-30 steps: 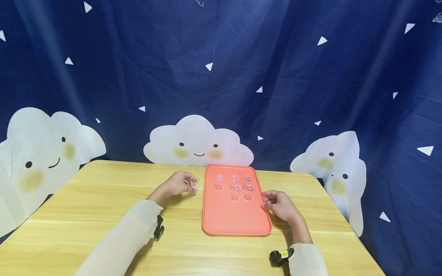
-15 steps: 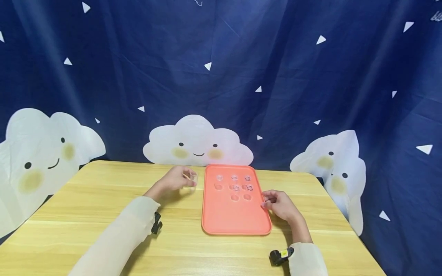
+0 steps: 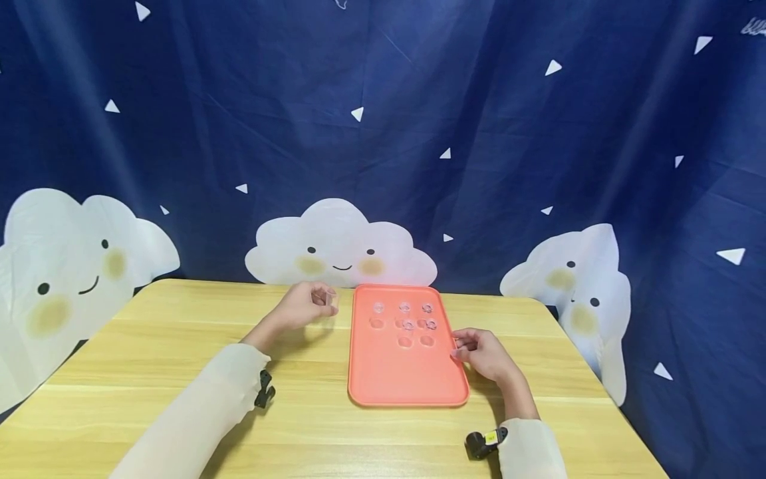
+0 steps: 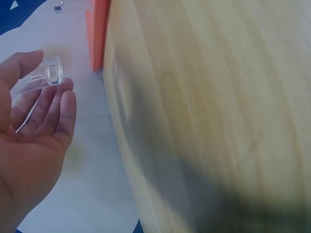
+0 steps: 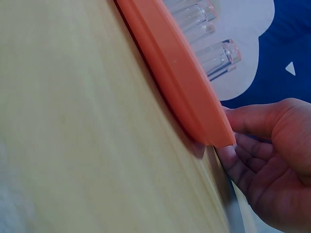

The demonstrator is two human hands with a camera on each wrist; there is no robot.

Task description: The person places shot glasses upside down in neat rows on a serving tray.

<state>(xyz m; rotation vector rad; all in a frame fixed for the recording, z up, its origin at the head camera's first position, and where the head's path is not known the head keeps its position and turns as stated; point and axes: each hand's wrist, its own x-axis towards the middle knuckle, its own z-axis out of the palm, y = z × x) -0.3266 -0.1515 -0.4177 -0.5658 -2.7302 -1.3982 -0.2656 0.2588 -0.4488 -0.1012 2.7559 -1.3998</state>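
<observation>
My left hand (image 3: 304,305) pinches a small clear glass (image 3: 332,303) between thumb and fingers, just left of the tray's far end. In the left wrist view that glass (image 4: 54,72) lies sideways across the picture, its thick end past the fingertips. A coral-red tray (image 3: 407,382) rests on the table, with several small clear glasses (image 3: 427,309) grouped in rows on its far half. My right hand (image 3: 486,356) grips the tray's right edge. Seen from the right wrist, the thumb is at the rim and the fingers (image 5: 238,167) are curled beneath it.
The light wooden table (image 3: 239,426) ends at a dark blue curtain (image 3: 383,146) printed with white clouds. On the tray, the glasses stand close together, nearer its right side.
My left hand has drawn the glass slightly away toward the table's far edge and turned it in the fingers. My right hand and the tray have stayed in place.
</observation>
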